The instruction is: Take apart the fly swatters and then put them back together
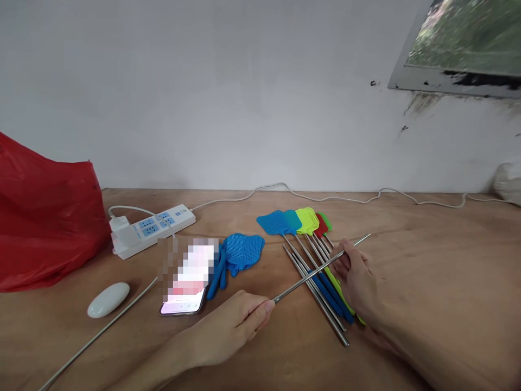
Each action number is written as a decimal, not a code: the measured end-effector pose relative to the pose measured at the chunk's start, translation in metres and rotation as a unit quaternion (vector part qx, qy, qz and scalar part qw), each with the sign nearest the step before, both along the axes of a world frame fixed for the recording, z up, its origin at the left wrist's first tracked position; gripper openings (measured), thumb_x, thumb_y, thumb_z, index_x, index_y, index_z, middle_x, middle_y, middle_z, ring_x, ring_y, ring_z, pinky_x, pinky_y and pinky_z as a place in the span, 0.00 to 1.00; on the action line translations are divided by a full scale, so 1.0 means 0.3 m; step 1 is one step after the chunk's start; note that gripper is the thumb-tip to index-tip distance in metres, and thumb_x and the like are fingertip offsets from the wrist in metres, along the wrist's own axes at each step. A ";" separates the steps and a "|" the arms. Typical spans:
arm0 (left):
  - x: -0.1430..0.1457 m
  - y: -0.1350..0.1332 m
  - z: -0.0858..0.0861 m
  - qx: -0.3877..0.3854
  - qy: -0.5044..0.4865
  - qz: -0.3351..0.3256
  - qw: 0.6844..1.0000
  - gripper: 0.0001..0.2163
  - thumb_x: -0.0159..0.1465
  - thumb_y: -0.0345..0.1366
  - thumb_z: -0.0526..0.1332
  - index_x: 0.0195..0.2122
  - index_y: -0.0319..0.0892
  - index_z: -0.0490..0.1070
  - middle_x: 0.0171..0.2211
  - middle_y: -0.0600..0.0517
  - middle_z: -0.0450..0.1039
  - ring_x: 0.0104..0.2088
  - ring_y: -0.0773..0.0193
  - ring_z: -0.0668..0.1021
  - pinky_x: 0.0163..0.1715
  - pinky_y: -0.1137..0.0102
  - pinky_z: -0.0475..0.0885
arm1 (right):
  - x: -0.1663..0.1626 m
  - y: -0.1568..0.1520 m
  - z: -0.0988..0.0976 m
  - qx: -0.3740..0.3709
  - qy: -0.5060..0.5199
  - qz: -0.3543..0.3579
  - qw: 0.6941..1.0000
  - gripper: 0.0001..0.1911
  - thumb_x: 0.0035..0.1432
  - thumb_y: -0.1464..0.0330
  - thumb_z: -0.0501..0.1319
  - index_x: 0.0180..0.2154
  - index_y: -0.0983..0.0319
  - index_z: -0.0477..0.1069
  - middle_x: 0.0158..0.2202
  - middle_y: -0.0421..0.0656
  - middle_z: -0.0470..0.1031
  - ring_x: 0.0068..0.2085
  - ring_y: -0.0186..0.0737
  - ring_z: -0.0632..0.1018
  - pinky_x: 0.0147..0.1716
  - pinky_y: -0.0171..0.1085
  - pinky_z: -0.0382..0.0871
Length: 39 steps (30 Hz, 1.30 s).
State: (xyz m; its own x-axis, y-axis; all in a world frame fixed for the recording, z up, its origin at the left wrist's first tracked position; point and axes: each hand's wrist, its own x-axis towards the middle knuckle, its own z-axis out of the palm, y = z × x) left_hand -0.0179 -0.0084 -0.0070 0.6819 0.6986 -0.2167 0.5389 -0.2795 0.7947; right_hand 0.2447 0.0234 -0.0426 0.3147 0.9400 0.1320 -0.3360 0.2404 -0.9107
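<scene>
You've got your left hand [240,326] and right hand [360,277] gripping the rod [303,281], well apart, over the swatters [308,220]; surface [439,260] runs wide rightward, wall [244,108] along its back edge.

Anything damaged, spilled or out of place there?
Yes, upper right: the wall has dark chipped spots and a brownish smear beneath the grey frame, whose lower edge carries black patches. It looks damaged against the plainer wall elsewhere. No spill shows on the table; the held metal rod looks straight.
</scene>
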 end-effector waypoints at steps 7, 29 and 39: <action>0.014 -0.011 0.015 0.007 -0.001 0.020 1.000 0.21 0.74 0.48 0.42 0.31 0.43 0.65 0.23 0.57 0.62 0.29 0.64 0.68 0.32 0.71 0.63 | -0.045 -0.052 -0.015 -0.020 -0.133 0.185 0.973 0.20 0.62 0.49 0.62 0.35 0.60 0.72 0.19 0.34 0.65 0.18 0.29 0.64 0.16 0.30 0.57; -0.003 0.011 0.011 -0.061 -0.044 -0.006 0.997 0.28 0.72 0.58 0.40 0.23 0.43 0.56 0.21 0.58 0.59 0.22 0.69 0.63 0.26 0.71 0.61 | -0.097 -0.079 -0.003 -0.068 0.009 0.103 0.992 0.23 0.48 0.48 0.72 0.29 0.62 0.74 0.20 0.38 0.71 0.20 0.31 0.68 0.17 0.30 0.60; -0.016 0.012 -0.002 -0.052 -0.045 -0.003 0.998 0.27 0.71 0.59 0.42 0.23 0.43 0.56 0.21 0.58 0.59 0.22 0.69 0.63 0.25 0.71 0.61 | -0.049 -0.055 -0.018 -0.042 0.010 0.093 0.995 0.21 0.53 0.49 0.69 0.30 0.61 0.75 0.21 0.38 0.72 0.21 0.31 0.70 0.20 0.29 0.64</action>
State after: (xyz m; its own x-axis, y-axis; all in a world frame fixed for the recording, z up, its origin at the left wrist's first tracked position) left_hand -0.0226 -0.0048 -0.0075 0.7058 0.6713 -0.2263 0.4633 -0.1957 0.8643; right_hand 0.2301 0.0070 -0.0481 0.1360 0.9897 0.0449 -0.3862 0.0947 -0.9175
